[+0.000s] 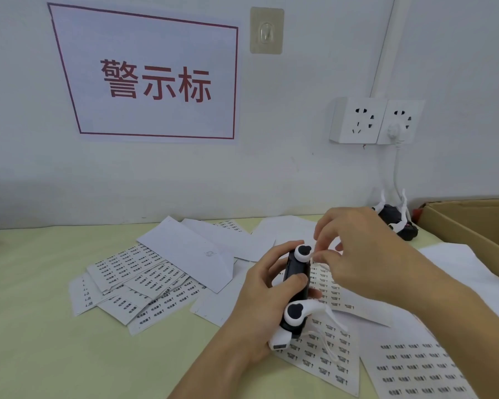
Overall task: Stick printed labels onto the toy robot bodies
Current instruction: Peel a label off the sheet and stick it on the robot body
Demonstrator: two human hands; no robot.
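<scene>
- Fingertips of the right hand [366, 251] pinch together at the upper white wheel; a label between them I cannot confirm.
- Left hand [260, 300] grips the black-and-white plastic toy robot body [296, 286], its long axis running away from the person.
- White printed label sheets [326, 349] lie just under it on the pale yellow-green table [41, 312].

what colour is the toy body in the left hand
Black, with white round joints; head view. The left hand grips the toy body.

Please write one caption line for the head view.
Left hand holds toy robot; right hand applies label.
</scene>
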